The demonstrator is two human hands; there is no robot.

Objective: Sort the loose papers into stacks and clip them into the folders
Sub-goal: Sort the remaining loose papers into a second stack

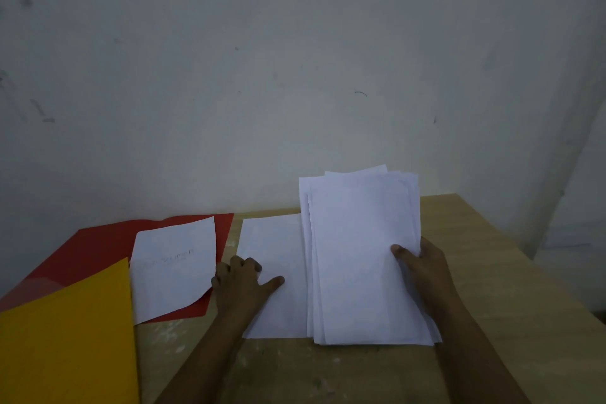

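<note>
Two folders, one red (98, 249) and one yellow (65, 338), lie left of the paper stack (360, 256). Two single sheets: one faintly scribbled, unreadable (173, 266), one blank (272, 246). Right hand (423, 267) grips the stack; left hand (241, 282) presses the blank sheet, fingers curled.

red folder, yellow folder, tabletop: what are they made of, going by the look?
Red folder: probably thin plastic, since a glossy sheen shows near its front edge. Yellow folder: matte, flat colour, so card or matte plastic; can't tell which. Table: light wood-look surface, likely laminate or wood, matte, with pale scuffs and stains.
</note>
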